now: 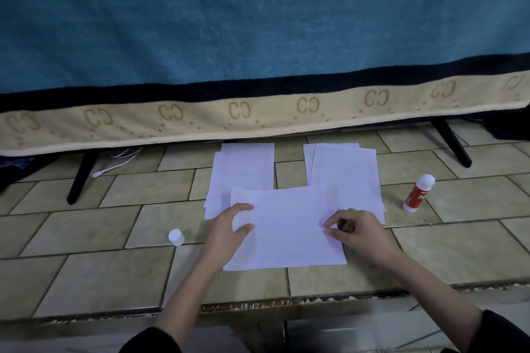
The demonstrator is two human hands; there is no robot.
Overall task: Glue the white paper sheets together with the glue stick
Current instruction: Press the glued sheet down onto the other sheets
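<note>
two bare hands work on a tiled surface of rectangular beige-green tiles with dark grout lines. the left hand lies with spread, open fingers flat on the left edge of the near sheet, a smooth white rectangle of paper lying crosswise. the right hand has thumb and fingers drawn together in a pinch at that sheet's right edge. beyond it are two loose stacks of white paper: the left stack and the right stack, each showing at least two offset sheets; the near sheet overlaps the near ends of both. one glue stick, a cylinder with a red label and rounded white top, stands tilted on the tiles, apart from the papers at the right. one small white cap, round and plastic, sits near left, beside the left wrist. a fuzzy striped blanket in red, teal, black and tan hangs across the far side.
</note>
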